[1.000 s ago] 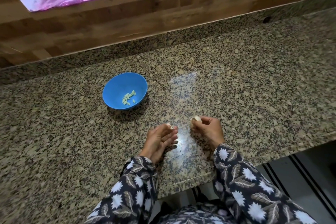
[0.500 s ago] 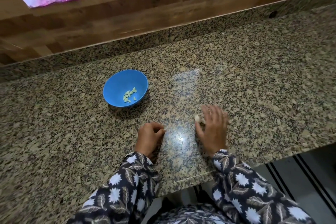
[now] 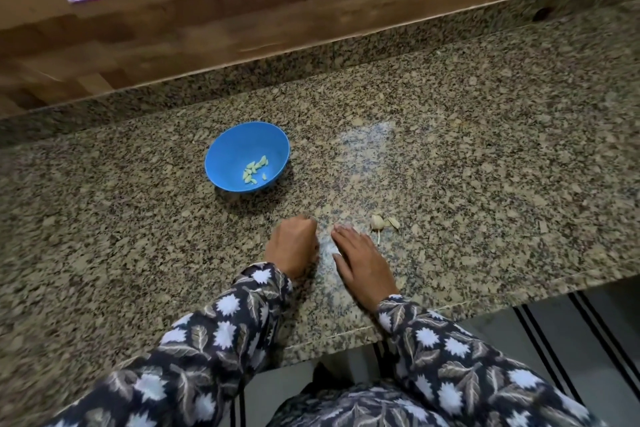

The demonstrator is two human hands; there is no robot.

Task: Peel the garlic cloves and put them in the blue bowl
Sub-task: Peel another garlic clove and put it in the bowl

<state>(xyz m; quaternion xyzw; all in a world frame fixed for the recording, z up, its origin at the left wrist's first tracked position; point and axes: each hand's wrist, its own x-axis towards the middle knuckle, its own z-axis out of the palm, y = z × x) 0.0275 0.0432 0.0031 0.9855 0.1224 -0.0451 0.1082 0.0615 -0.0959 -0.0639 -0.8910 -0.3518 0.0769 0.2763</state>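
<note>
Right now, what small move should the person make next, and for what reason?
Probably reach the right hand forward and rightward to pinch a garlic piece. That hand lies flat and empty on the counter; the pieces lie loose just beyond its fingertips, outside the blue bowl. The left hand is curled; whether it holds anything I cannot tell.

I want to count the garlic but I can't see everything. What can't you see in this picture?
Head view: whether the left hand holds a clove; the back of the hand hides its curled fingers.
Head view: how many peeled cloves lie in the blue bowl; too small and piled together.
Head view: whether the garlic pieces near the right hand are cloves or skins; small and blurred.
</note>
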